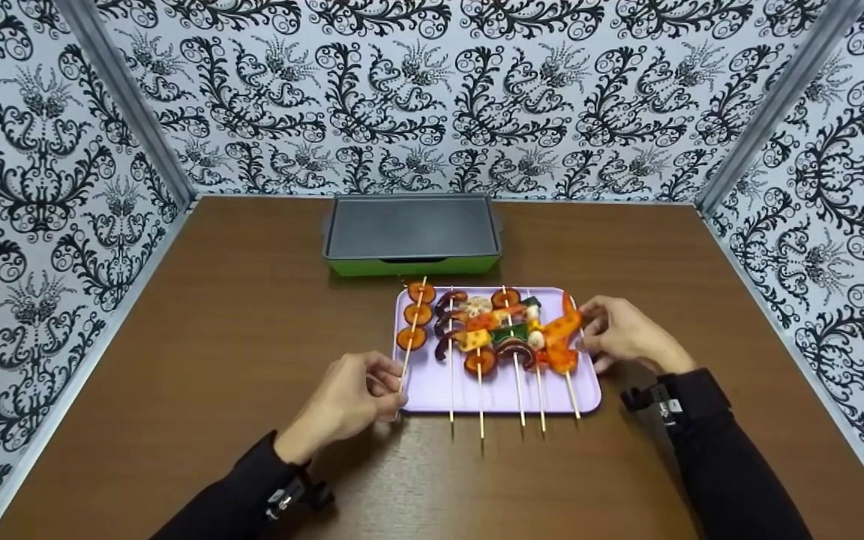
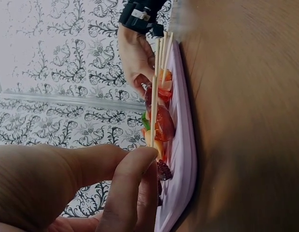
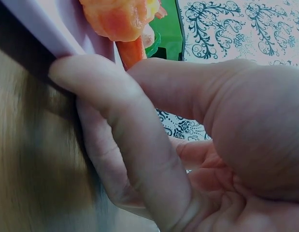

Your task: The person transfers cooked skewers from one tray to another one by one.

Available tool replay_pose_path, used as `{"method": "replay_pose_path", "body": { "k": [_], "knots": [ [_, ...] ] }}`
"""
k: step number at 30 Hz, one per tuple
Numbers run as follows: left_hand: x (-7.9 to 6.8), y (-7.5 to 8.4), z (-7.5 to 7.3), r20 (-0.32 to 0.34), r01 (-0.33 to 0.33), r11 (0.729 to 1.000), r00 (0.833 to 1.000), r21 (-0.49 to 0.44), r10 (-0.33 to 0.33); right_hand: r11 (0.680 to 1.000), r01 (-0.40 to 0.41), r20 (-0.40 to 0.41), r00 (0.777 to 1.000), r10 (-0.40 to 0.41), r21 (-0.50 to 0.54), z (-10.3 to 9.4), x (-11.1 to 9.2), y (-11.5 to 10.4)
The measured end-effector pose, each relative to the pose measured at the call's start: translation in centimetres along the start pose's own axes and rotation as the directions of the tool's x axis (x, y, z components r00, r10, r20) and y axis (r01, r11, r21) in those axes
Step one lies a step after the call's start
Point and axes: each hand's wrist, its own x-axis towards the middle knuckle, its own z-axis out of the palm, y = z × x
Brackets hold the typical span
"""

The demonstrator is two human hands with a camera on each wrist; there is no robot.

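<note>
My left hand (image 1: 351,394), at the tray's near left corner, pinches the lower stick of a skewer with three round orange slices (image 1: 418,313). That skewer lies slanted along the left rim. My right hand (image 1: 631,334) grips the right edge of the lilac tray (image 1: 424,390), thumb close to the orange wing-shaped skewer (image 1: 563,341). Fingers (image 3: 125,116) overlap the tray rim (image 3: 48,24) in the right wrist view. Several more skewers lie on the tray, with dark curled pieces (image 1: 443,322), yellow cubes (image 1: 475,340) and green pieces (image 1: 511,334). Their bare sticks overhang the near edge.
Behind the tray, a green grill (image 1: 417,265) with a flat dark grey top (image 1: 413,225) stands on the brown wooden table (image 1: 267,300). Black-and-white patterned walls (image 1: 432,97) with grey corner posts (image 1: 124,97) enclose the table's back and sides.
</note>
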Motion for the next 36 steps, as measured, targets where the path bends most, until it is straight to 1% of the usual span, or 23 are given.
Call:
{"method": "replay_pose_path", "body": {
  "k": [6, 9, 12, 20, 29, 36],
  "knots": [
    [0.1, -0.3, 0.6, 0.022, 0.036, 0.998, 0.999, -0.042, -0.035, 1.0, 0.019, -0.002, 1.0, -0.019, -0.013, 0.0, -0.1, 0.1],
    [0.2, -0.4, 0.8, 0.031, 0.05, 0.997, 0.998, -0.062, -0.048, 1.0, 0.009, -0.007, 1.0, -0.009, -0.007, 0.0, 0.0, 0.0],
    [0.3, -0.6, 1.0, 0.033, 0.045, 0.997, 0.999, -0.066, -0.043, 1.0, 0.012, -0.007, 1.0, -0.012, -0.011, 0.0, 0.1, 0.0],
    [0.4, -0.8, 1.4, 0.007, 0.022, 0.999, 1.0, -0.026, -0.022, 1.0, 0.016, -0.005, 1.0, -0.017, -0.014, 0.0, 0.2, 0.3],
    [0.4, -0.7, 1.8, -0.008, 0.047, 0.999, 0.999, -0.01, -0.047, 1.0, 0.008, -0.006, 1.0, -0.008, -0.024, 0.0, 0.3, 0.4],
    [0.4, -0.6, 1.8, -0.002, 0.012, 1.0, 1.0, -0.003, -0.012, 0.999, 0.014, -0.01, 1.0, -0.015, -0.042, 0.2, 0.2, 0.6]
  ]
}}
